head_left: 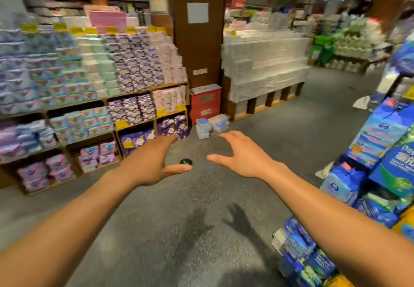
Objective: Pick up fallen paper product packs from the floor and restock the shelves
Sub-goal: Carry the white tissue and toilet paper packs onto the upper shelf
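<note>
Looking down a shop aisle from the head. Reaching forward with both arms over the grey floor (pixel 156 230).

Holding the left hand (pixel 154 163) out flat, fingers straight, thumb spread wide, gripping nothing. Holding the right hand (pixel 242 156) out too, fingers a little bent, thumb wide, also gripping nothing. Near each other but not touching, thumbs pointing inward, with a black round spot (pixel 186 162) on the floor showing in the gap. Throwing two dark shadows (pixel 242 221) on the floor below.

Past the fingertips, seeing some small packs (pixel 203 127), blue and white, lying in a little pile on the floor. Just beside a red box (pixel 205 105), at the foot of a brown post (pixel 199 40). Well apart from both hands.

On the left, wooden shelves (pixel 132 95) full of purple, pink and blue packs in rows. Behind the post, a big wall of white packs (pixel 264 62). On the right, close by, piles of big blue packs (pixel 380 134). Too blurry to read any words.
</note>
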